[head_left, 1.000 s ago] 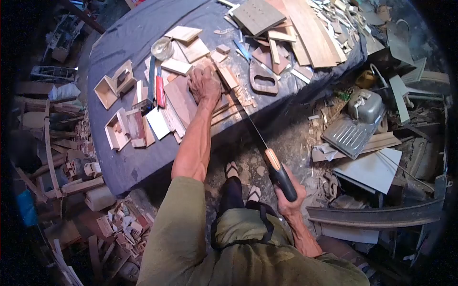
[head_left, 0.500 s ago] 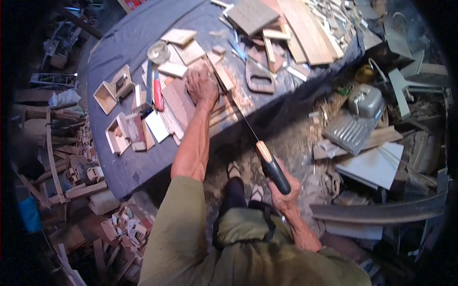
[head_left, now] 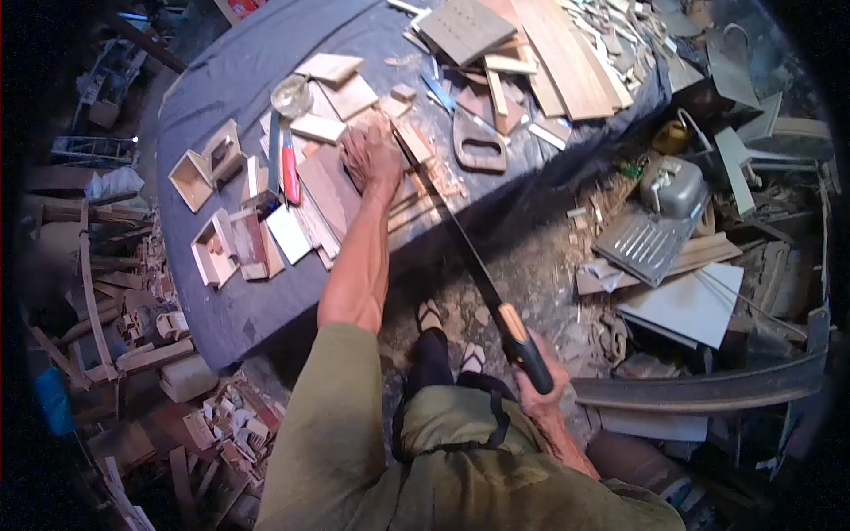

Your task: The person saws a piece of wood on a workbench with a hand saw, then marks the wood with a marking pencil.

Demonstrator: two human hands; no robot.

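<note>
Long handsaw with black-and-orange handle (head_left: 529, 356): drawn back towards the body since the earlier frame, its handle lower and farther out, with more of the dark blade showing to the right of the board.
Flat pinkish-brown wooden board (head_left: 326, 199): near the front edge of the cloth-covered table (head_left: 221, 97), just beside the left hand, probably placed there for easy reach.
Left hand (head_left: 372, 159): on wood at the board's right side, fingers bent and close together, apparently pressing to stop slipping; whether they also pinch a piece, I cannot tell.
Right hand (head_left: 542, 389): in front of the board and off to its right, wrapped round the saw handle, seemingly for a firm pull; the fingertips are hidden.
Pale rectangular wooden block (head_left: 414, 142): right of the board, across the blade from the left hand, perhaps serving as a guide.
Red-handled tool (head_left: 290, 177): just left of the board, likely kept handy.
Round clear glass jar (head_left: 290, 97): beyond the board, seemingly out of the blade's way.
Brown-handled saw (head_left: 480, 161): well right of the board, unheld.
</note>
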